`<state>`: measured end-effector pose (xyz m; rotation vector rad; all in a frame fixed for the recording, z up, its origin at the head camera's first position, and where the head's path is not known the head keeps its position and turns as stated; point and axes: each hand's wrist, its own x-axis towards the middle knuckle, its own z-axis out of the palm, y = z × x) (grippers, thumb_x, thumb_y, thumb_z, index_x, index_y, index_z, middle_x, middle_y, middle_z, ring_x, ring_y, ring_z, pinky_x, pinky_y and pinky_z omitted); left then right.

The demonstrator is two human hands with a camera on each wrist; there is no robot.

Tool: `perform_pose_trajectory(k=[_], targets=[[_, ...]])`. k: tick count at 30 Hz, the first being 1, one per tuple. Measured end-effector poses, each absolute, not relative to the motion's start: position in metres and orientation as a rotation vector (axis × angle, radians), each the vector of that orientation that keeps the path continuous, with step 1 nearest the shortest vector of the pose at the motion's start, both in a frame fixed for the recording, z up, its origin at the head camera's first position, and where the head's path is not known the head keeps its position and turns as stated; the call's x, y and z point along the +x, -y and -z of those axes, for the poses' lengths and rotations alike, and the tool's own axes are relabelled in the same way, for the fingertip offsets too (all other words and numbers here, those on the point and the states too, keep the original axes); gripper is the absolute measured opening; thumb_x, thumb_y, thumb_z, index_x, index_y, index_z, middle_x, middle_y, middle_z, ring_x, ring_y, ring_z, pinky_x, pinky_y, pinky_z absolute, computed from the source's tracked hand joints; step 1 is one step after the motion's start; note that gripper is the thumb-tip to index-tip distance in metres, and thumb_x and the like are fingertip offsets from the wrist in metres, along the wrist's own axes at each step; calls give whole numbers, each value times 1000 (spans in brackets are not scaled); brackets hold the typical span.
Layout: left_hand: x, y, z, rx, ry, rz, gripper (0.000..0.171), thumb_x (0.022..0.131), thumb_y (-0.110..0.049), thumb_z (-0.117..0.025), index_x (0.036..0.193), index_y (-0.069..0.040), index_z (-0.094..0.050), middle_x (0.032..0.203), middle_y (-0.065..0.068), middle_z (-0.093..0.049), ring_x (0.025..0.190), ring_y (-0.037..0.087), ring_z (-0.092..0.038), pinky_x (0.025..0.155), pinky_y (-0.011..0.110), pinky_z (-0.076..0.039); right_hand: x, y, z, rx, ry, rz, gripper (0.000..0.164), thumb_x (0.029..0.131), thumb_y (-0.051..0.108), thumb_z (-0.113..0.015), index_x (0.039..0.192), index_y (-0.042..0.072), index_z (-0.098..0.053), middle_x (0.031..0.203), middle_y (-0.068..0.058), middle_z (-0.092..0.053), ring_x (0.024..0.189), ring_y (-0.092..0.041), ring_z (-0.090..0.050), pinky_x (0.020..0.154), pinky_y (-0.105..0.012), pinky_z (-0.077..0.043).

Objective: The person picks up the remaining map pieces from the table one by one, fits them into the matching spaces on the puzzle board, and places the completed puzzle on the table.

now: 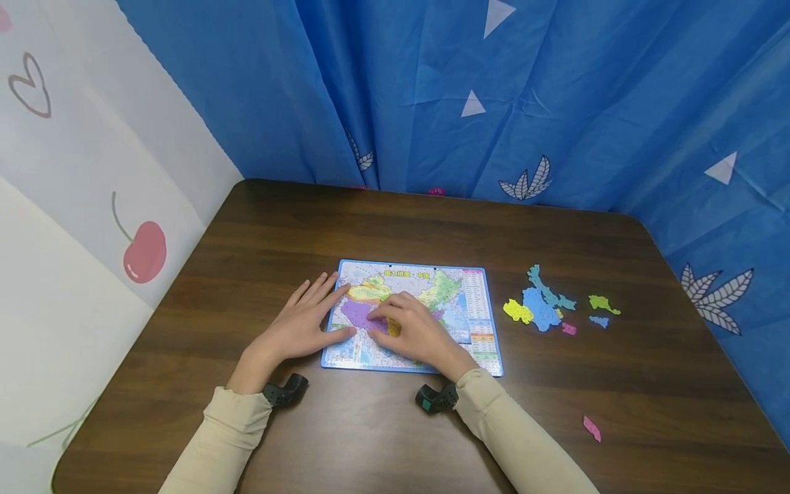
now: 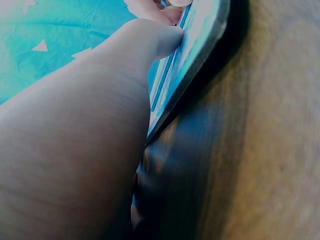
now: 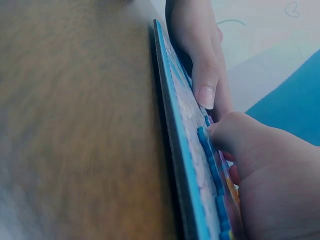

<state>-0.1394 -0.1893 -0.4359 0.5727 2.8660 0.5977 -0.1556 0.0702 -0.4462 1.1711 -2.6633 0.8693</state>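
A China map puzzle board (image 1: 478,288) with a blue rim lies on the table. Its pieces include a purple puzzle piece (image 1: 352,312) at the left. My left hand (image 1: 305,322) rests on the board's left edge, fingers spread and thumb extended towards the purple piece. Over the board's middle, my right hand (image 1: 416,333) has its thumb and bent fingers at the purple piece, pinching at it. Its palm side and part of the map are hidden. In the right wrist view, the right thumb (image 3: 232,130) touches the raised piece edges, near the left thumb (image 3: 205,90).
Right of the board lie loose pieces: a large blue piece (image 1: 540,312), a yellow piece (image 1: 517,311), a teal piece (image 1: 543,285), a green piece (image 1: 601,303) and several small ones. A pink piece (image 1: 591,429) lies nearer the front right. Blue curtain (image 1: 401,103) hangs behind the table.
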Motion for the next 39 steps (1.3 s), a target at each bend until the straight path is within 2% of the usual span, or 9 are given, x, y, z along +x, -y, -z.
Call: perform_pose_trajectory(k=[15, 39], targets=[[-133, 190, 439, 564, -2870, -612, 89, 92, -61, -63, 163, -17, -33, 173, 11, -15, 160, 35, -10, 129, 57, -4, -149, -73, 449, 1236, 2565, -699, 22, 95, 36, -75, 110, 21, -79, 109, 8, -73, 104, -9, -63, 92, -23, -56], [-137, 188, 437, 567, -2883, -607, 89, 92, -63, -62, 162, -17, -34, 173, 11, -16, 160, 35, -10, 129, 57, -5, -143, -90, 451, 1106, 2529, -867, 23, 93, 30, -78, 114, 21, -79, 114, 9, -73, 108, -8, -60, 93, -26, -57]])
